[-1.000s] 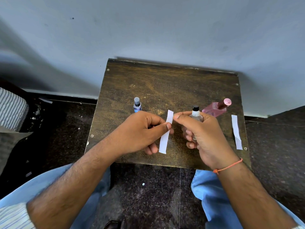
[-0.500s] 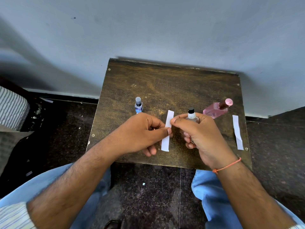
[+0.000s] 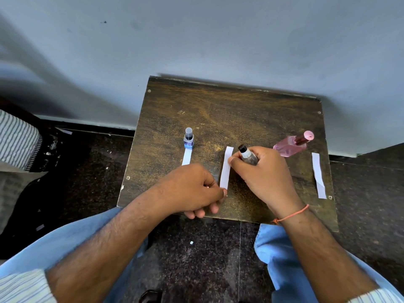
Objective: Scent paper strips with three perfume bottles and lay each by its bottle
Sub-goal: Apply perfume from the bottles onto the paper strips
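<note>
A white paper strip (image 3: 226, 167) lies lengthwise in the middle of the small dark wooden table (image 3: 229, 110). My left hand (image 3: 192, 189) pinches the strip's near end. My right hand (image 3: 262, 171) grips a clear bottle with a black cap (image 3: 246, 153), tilted left, and its thumb touches the strip's right edge. A small blue bottle (image 3: 188, 139) stands upright at the left with a second strip (image 3: 187, 157) in front of it, partly hidden by my left hand. A pink bottle (image 3: 291, 145) stands at the right, a third strip (image 3: 318, 174) lying beside it.
The table stands against a pale blue wall (image 3: 196, 40). Dark speckled floor (image 3: 196, 259) surrounds it. My knees in blue trousers (image 3: 279, 254) sit under the near edge. A striped cloth (image 3: 15, 138) lies at the far left.
The middle strip has gone from held up between both hands to lying on the table. My left hand slid to its near end, uncovering the strip by the blue bottle. The bottle tilted left.
</note>
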